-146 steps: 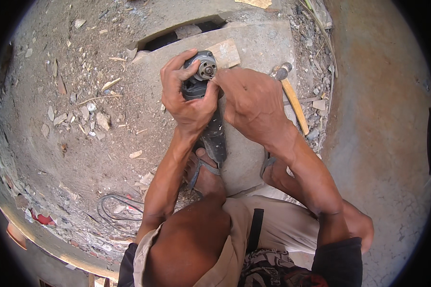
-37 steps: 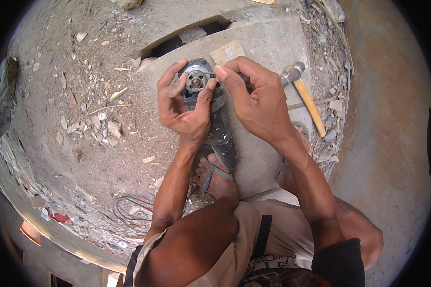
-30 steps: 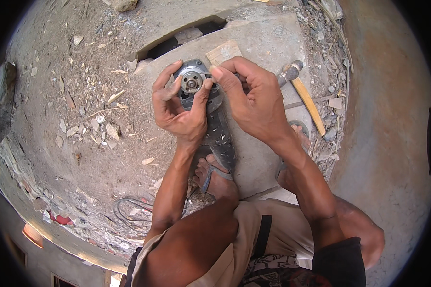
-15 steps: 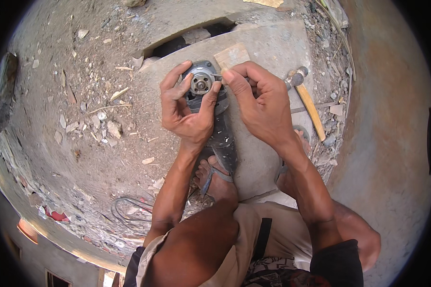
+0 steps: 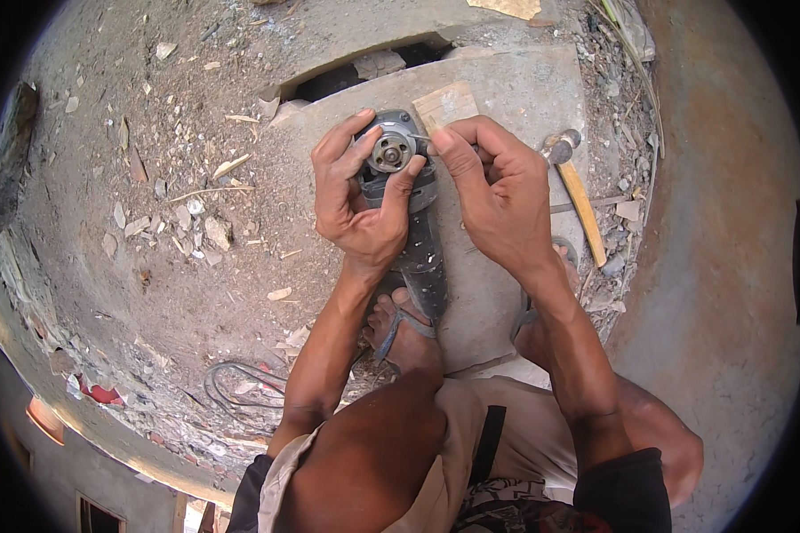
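An angle grinder (image 5: 422, 259) lies on the concrete slab with its head pointing away from me and its round flange (image 5: 390, 155) facing up; no disc is on it. My left hand (image 5: 356, 209) is closed around the grinder's head, fingers on its left side and thumb on the near right edge of the flange. Between thumb and fingertips of my right hand (image 5: 502, 191), a thin metal pin-like piece (image 5: 420, 137) is pinched. Its tip meets the right edge of the flange. The rest of that piece is hidden in my right hand.
Beyond the grinder's head lies a flat wooden piece (image 5: 444, 105). A hammer (image 5: 581, 211) with a wooden handle rests on the right. The slab (image 5: 507, 80) has a dark gap (image 5: 329, 84) along its far edge. Rubble covers the left ground, with a looped cable (image 5: 218, 384) near my left foot.
The whole view has shifted slightly, so the grinder and both hands appear a little further right. Both hands keep their grips, and the thin piece still touches the flange edge.
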Action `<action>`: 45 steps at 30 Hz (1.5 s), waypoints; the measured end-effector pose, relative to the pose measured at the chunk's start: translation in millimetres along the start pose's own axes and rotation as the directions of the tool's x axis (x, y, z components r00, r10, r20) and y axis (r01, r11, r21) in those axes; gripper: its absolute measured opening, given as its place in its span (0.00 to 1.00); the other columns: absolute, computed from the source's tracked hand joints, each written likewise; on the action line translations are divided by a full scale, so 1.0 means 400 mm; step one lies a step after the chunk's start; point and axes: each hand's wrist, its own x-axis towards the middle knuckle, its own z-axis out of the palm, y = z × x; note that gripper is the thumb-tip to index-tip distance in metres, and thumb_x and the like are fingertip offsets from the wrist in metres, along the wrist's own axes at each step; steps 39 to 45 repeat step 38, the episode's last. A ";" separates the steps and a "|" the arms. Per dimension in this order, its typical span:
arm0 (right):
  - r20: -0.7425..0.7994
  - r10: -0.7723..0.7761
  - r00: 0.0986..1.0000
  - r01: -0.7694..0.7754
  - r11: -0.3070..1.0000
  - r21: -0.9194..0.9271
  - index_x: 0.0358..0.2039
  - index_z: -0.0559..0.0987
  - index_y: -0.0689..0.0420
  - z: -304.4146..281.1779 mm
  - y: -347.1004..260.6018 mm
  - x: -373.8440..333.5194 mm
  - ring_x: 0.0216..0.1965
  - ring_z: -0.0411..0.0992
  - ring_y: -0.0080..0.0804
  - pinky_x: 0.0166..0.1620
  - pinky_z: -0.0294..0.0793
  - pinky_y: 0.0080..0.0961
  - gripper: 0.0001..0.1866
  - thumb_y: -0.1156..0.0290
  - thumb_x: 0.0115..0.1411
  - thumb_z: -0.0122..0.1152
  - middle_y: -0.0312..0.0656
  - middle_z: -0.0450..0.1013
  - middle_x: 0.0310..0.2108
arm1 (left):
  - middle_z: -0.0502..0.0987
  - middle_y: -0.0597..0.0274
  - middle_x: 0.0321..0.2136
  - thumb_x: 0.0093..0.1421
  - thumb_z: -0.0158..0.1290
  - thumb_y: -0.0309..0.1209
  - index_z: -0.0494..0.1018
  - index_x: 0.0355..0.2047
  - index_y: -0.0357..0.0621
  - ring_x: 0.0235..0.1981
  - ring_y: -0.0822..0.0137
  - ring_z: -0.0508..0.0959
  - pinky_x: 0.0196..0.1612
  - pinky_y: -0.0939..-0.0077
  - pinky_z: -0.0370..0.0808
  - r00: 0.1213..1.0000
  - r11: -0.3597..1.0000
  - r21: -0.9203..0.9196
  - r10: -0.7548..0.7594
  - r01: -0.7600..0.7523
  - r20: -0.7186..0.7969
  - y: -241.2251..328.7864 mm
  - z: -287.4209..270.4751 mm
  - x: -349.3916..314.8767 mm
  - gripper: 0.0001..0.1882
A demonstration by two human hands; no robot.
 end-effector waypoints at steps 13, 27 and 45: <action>-0.020 0.003 1.000 -0.003 1.000 0.002 0.37 0.82 0.63 0.001 0.006 -0.005 0.22 0.63 0.13 0.23 0.62 0.20 0.11 0.67 0.72 0.62 0.36 0.73 0.21 | 0.78 0.47 0.56 0.56 0.69 0.23 0.78 0.54 0.36 0.60 0.51 0.75 0.63 0.57 0.71 0.999 0.996 0.086 0.027 -0.031 0.042 0.007 -0.011 0.004 0.24; -0.106 0.040 0.994 -0.032 0.997 0.073 0.38 0.82 0.62 0.009 0.012 -0.008 0.25 0.62 0.09 0.26 0.61 0.15 0.11 0.67 0.73 0.61 0.27 0.70 0.24 | 0.81 0.51 0.52 0.50 0.75 0.25 0.79 0.52 0.38 0.58 0.52 0.77 0.61 0.58 0.74 1.000 0.999 0.050 -0.001 0.001 0.004 0.021 -0.011 0.013 0.29; -0.049 0.169 0.984 -0.159 0.975 0.156 0.40 0.83 0.61 0.009 0.021 -0.011 0.25 0.63 0.08 0.25 0.59 0.13 0.12 0.65 0.74 0.61 0.24 0.70 0.24 | 0.82 0.54 0.51 0.50 0.74 0.23 0.81 0.50 0.39 0.57 0.50 0.78 0.61 0.59 0.75 0.993 0.977 0.179 0.107 -0.113 0.046 0.023 -0.028 0.026 0.26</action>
